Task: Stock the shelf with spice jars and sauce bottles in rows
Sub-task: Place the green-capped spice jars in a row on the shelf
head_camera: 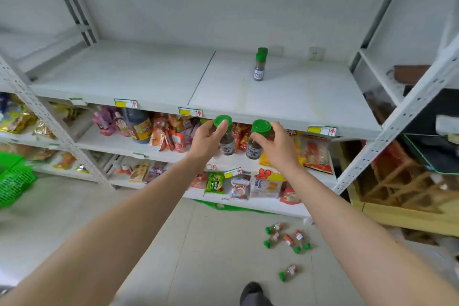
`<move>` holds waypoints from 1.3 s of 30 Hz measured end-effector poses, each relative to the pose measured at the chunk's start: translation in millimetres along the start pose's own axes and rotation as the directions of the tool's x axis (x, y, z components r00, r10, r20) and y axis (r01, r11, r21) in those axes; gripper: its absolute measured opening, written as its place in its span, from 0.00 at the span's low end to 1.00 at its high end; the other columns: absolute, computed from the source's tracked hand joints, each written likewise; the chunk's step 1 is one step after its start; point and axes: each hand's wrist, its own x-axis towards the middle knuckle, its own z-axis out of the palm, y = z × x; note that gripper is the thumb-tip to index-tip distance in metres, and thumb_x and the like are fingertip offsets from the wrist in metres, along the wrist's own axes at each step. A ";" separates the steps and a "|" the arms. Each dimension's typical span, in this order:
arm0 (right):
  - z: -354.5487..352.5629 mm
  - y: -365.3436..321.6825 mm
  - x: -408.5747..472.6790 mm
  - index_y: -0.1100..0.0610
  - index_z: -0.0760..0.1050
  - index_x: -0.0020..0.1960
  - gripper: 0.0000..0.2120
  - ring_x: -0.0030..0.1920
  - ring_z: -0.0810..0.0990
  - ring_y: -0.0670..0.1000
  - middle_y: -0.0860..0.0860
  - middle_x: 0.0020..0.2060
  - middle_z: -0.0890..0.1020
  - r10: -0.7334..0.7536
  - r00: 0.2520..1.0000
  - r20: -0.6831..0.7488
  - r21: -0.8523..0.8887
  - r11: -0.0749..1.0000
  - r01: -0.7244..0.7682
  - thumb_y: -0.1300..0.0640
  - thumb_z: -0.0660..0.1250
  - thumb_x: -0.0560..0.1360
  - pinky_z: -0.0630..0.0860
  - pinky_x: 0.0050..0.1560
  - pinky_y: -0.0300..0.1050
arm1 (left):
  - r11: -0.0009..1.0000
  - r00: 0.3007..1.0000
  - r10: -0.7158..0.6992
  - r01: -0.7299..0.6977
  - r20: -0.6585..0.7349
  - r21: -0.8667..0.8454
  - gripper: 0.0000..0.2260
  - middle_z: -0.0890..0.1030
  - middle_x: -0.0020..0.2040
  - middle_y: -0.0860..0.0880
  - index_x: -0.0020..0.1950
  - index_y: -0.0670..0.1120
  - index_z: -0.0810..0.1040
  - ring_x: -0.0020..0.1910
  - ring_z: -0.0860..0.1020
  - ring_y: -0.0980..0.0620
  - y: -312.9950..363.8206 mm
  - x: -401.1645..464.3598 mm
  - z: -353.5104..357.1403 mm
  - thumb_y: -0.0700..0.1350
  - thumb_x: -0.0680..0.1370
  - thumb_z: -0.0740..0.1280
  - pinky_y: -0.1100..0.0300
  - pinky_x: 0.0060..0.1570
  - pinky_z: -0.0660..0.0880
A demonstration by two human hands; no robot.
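Note:
My left hand [207, 140] grips a dark spice jar with a green cap [224, 135] just below the front edge of the white shelf [154, 77]. Beside it, my right hand [279, 148] grips a second green-capped spice jar [258, 139] at the same height. Two matching jars [259, 65] stand one behind the other toward the back of the shelf, right of its middle seam. Several small green-capped jars [288, 238] lie scattered on the floor below.
Lower shelves hold snack packets and a dark sauce bottle [137, 125]. A green basket [13, 176] sits on the floor at left. A wooden crate [402, 189] stands at right, behind the slanted shelf upright [397, 126]. A shoe [253, 293] shows at the bottom edge.

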 end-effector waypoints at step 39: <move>6.0 90.3 313.4 0.54 0.75 0.60 0.19 0.54 0.81 0.46 0.46 0.52 0.83 0.149 0.989 -0.021 0.003 0.989 -0.149 0.51 0.75 0.72 0.75 0.58 0.41 | 0.999 0.980 -0.025 0.029 0.196 -0.019 0.15 0.80 0.42 0.49 0.52 0.42 0.78 0.43 0.76 0.51 -5.5 368.5 106.3 0.54 0.79 0.66 0.55 0.47 0.74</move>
